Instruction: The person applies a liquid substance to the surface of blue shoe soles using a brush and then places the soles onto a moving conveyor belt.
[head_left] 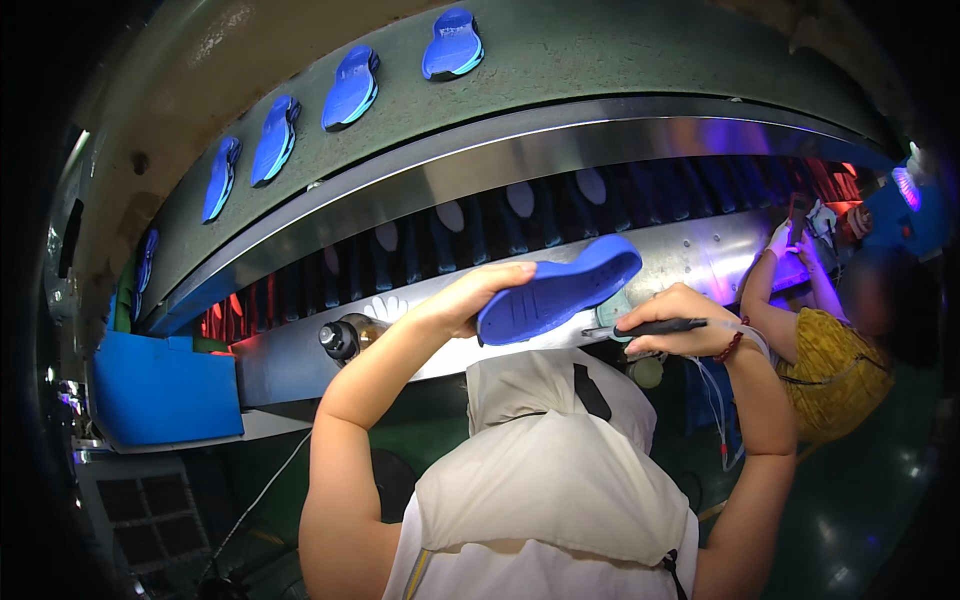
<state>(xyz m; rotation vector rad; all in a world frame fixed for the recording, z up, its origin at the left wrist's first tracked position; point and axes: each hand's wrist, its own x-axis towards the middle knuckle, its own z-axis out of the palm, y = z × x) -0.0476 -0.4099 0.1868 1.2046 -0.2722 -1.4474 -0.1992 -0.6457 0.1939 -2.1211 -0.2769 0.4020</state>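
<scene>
My left hand (482, 293) grips the heel end of a blue shoe sole (560, 295), thumb along its edge. The sole is held tilted over the metal ledge, its wider end raised to the right. In my right hand (682, 310) is a slim pen-like tool (662, 328) with a dark handle, its pale tip pointing left, just below the sole. Whether the tip touches the sole I cannot tell. Behind the tool lies a pale green round dish (612, 308), partly hidden by my right hand.
Several blue soles, one a blue sole (350, 90), lie on the green belt (620, 60) at the back. Below its metal rail (480, 150) runs a dark lower line with pale ovals. A black-capped container (342, 340) stands left; a co-worker in yellow (835, 375) sits right.
</scene>
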